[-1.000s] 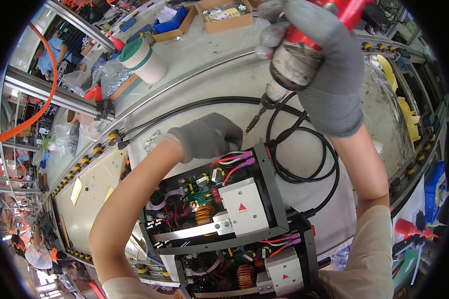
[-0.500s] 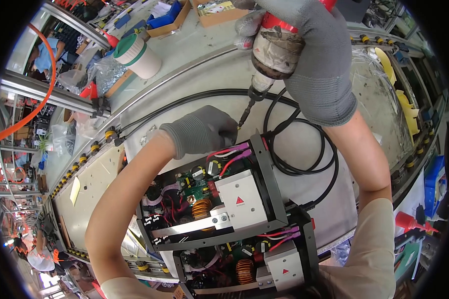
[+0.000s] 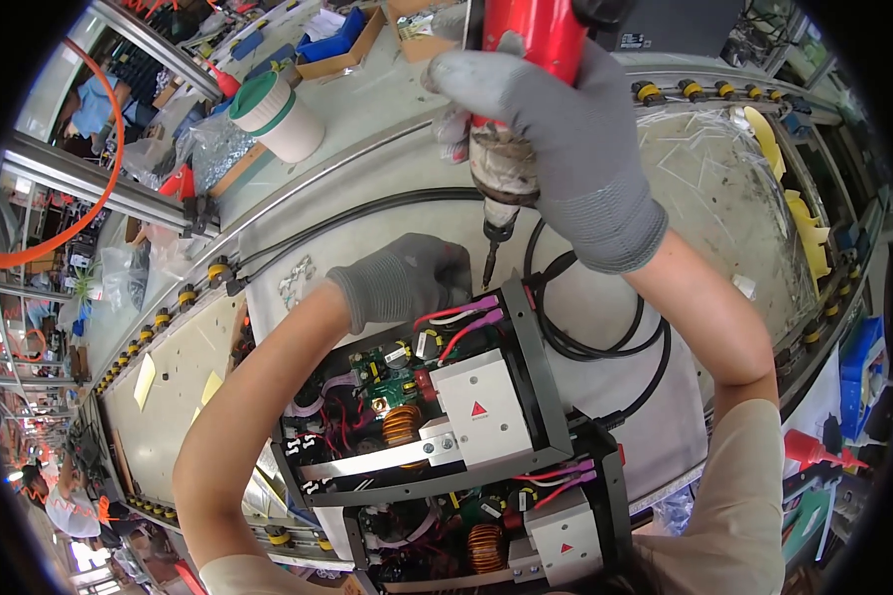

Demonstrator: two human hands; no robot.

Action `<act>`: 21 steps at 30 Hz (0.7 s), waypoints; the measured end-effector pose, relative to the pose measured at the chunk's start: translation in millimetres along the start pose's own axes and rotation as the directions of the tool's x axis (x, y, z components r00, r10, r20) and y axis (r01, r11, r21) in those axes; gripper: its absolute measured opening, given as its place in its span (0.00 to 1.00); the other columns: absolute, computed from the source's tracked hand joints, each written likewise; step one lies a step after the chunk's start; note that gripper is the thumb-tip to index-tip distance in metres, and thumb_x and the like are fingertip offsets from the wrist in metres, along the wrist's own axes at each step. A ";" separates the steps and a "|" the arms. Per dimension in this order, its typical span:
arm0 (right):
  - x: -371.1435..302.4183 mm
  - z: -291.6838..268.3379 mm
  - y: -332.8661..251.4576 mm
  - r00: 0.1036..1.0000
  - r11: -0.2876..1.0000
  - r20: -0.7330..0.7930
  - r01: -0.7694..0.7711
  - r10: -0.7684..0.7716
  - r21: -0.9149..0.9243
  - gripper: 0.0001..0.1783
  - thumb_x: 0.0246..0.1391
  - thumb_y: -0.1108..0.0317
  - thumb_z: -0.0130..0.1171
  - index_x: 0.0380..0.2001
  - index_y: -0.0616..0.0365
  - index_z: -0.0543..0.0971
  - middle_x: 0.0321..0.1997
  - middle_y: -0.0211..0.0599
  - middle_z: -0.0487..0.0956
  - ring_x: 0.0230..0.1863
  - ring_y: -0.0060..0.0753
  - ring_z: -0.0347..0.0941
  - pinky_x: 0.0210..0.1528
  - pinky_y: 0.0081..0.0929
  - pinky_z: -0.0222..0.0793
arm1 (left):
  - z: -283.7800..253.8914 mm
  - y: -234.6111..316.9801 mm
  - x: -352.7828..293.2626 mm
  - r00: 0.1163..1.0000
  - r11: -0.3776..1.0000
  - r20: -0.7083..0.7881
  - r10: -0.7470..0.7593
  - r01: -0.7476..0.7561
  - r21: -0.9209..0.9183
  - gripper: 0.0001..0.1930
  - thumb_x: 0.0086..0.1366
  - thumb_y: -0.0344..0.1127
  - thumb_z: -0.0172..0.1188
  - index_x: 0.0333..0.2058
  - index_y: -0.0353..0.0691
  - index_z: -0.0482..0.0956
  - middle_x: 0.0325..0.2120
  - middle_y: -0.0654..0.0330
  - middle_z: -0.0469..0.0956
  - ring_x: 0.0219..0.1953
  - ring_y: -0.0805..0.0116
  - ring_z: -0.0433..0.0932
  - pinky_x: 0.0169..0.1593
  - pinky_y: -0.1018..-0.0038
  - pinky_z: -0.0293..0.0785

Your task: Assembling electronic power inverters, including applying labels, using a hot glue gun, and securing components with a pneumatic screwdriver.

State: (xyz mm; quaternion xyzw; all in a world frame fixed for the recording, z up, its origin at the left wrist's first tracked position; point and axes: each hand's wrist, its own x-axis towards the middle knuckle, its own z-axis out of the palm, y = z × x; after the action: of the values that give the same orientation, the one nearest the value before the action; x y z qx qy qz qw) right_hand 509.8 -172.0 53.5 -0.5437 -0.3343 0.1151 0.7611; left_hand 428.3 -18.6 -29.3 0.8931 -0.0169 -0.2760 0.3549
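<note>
In a grey glove, my right hand [image 3: 590, 164] grips a red power screwdriver [image 3: 533, 40] with a worn, dirty front end. Its dark bit [image 3: 489, 266] points down beside the far edge of an open black metal chassis [image 3: 553, 387]. My left hand [image 3: 407, 278], also gloved, has its fingers curled at that far edge, close to the bit tip; whatever they pinch is hidden. Inside the chassis are a green circuit board [image 3: 392, 382], a copper coil [image 3: 401, 424], a silver cover plate [image 3: 481, 402] and red and white wires with purple connectors.
A second similar chassis [image 3: 622, 506] stands nearer me. Black cable [image 3: 655, 382] lies coiled to the right. Small loose metal parts [image 3: 296, 278] lie left of my left hand. Beyond the rail [image 3: 342, 151] stands a white tub with a green lid [image 3: 293, 129].
The screwdriver and my right hand have shifted left and toward me, and the bit now stands more upright. My left hand has moved slightly toward me.
</note>
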 end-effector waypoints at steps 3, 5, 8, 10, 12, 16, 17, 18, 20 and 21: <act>0.4 -2.5 7.3 1.000 0.999 0.005 -0.020 0.020 0.044 0.14 0.43 0.64 0.62 0.28 0.64 0.75 0.19 0.36 0.74 0.21 0.25 0.72 0.24 0.21 0.69 | 1.9 12.5 -4.0 0.999 0.996 -0.036 0.011 -0.008 0.091 0.11 0.53 0.34 0.55 0.33 0.33 0.73 0.26 0.50 0.76 0.32 0.57 0.74 0.39 0.68 0.69; 0.4 -1.9 10.9 0.999 0.999 0.012 -0.047 0.047 0.025 0.15 0.44 0.65 0.62 0.31 0.64 0.74 0.21 0.35 0.74 0.21 0.24 0.73 0.24 0.21 0.69 | 3.3 16.3 -6.4 0.999 0.990 -0.043 -0.004 0.010 0.138 0.11 0.53 0.35 0.55 0.32 0.33 0.73 0.26 0.49 0.75 0.32 0.55 0.75 0.39 0.68 0.69; -1.2 0.4 13.9 0.998 0.997 0.006 -0.058 0.058 0.057 0.15 0.43 0.66 0.63 0.33 0.65 0.74 0.22 0.35 0.74 0.22 0.24 0.73 0.25 0.22 0.70 | 5.9 14.5 -9.2 0.997 0.994 -0.079 -0.010 0.019 0.111 0.11 0.53 0.35 0.55 0.31 0.32 0.72 0.26 0.49 0.75 0.33 0.54 0.75 0.39 0.67 0.69; -2.9 1.2 17.4 0.998 0.996 -0.006 -0.056 0.056 0.067 0.15 0.44 0.67 0.62 0.33 0.65 0.74 0.22 0.35 0.74 0.22 0.24 0.73 0.25 0.22 0.70 | 9.9 8.4 -7.2 0.994 0.999 -0.111 0.019 -0.014 0.044 0.10 0.53 0.34 0.55 0.30 0.32 0.72 0.27 0.50 0.75 0.32 0.53 0.75 0.39 0.67 0.70; -4.6 1.4 19.3 0.998 0.995 -0.014 -0.055 0.057 0.082 0.15 0.44 0.67 0.62 0.34 0.65 0.74 0.22 0.35 0.74 0.22 0.24 0.73 0.24 0.21 0.70 | 12.2 7.7 -8.6 0.991 0.998 -0.131 0.022 -0.014 0.069 0.10 0.53 0.34 0.56 0.30 0.33 0.72 0.26 0.50 0.75 0.32 0.54 0.75 0.39 0.67 0.70; -6.1 0.0 23.8 0.996 0.994 -0.002 -0.087 0.087 0.064 0.14 0.42 0.68 0.62 0.31 0.62 0.73 0.19 0.32 0.74 0.20 0.21 0.72 0.24 0.20 0.69 | 11.0 6.9 -6.6 0.991 0.990 -0.126 0.049 -0.032 0.138 0.10 0.53 0.35 0.56 0.30 0.34 0.72 0.26 0.51 0.75 0.32 0.54 0.75 0.39 0.66 0.70; -5.9 -0.1 25.2 0.997 0.993 -0.005 -0.079 0.080 0.085 0.12 0.40 0.67 0.63 0.27 0.60 0.72 0.17 0.30 0.73 0.19 0.17 0.71 0.23 0.18 0.68 | 11.3 6.1 -6.2 0.991 0.990 -0.125 0.051 -0.034 0.138 0.10 0.53 0.35 0.56 0.30 0.34 0.72 0.26 0.51 0.75 0.32 0.54 0.75 0.39 0.66 0.70; -6.2 -0.2 24.6 0.997 0.993 -0.007 -0.079 0.080 0.083 0.12 0.40 0.67 0.63 0.27 0.60 0.72 0.17 0.30 0.73 0.19 0.17 0.71 0.23 0.18 0.68 | 12.1 4.7 -5.9 0.990 0.990 -0.131 0.059 -0.042 0.133 0.10 0.53 0.35 0.56 0.30 0.34 0.72 0.26 0.50 0.75 0.32 0.53 0.75 0.39 0.66 0.70; -8.4 0.6 21.1 0.997 0.994 -0.006 -0.075 0.075 0.079 0.12 0.40 0.67 0.62 0.27 0.60 0.72 0.17 0.30 0.73 0.19 0.18 0.71 0.23 0.18 0.68 | 16.6 -7.9 -1.9 0.988 0.990 -0.137 0.070 -0.052 0.129 0.10 0.53 0.36 0.56 0.30 0.34 0.72 0.26 0.50 0.75 0.33 0.52 0.75 0.39 0.65 0.70; -9.4 2.9 20.7 0.997 0.994 -0.005 -0.073 0.074 0.080 0.12 0.40 0.67 0.62 0.27 0.60 0.72 0.17 0.30 0.73 0.19 0.18 0.71 0.23 0.18 0.68 | 21.8 -21.4 2.2 0.979 0.993 -0.164 0.119 -0.119 0.007 0.10 0.53 0.36 0.56 0.30 0.34 0.72 0.26 0.49 0.75 0.33 0.51 0.75 0.39 0.65 0.70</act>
State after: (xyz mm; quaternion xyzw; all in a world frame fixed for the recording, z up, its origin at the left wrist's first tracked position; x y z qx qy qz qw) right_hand 504.8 -167.0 31.7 -0.5251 -0.3063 0.1544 0.7788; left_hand 415.5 -16.8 -57.1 0.9096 -0.0407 -0.1801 0.3722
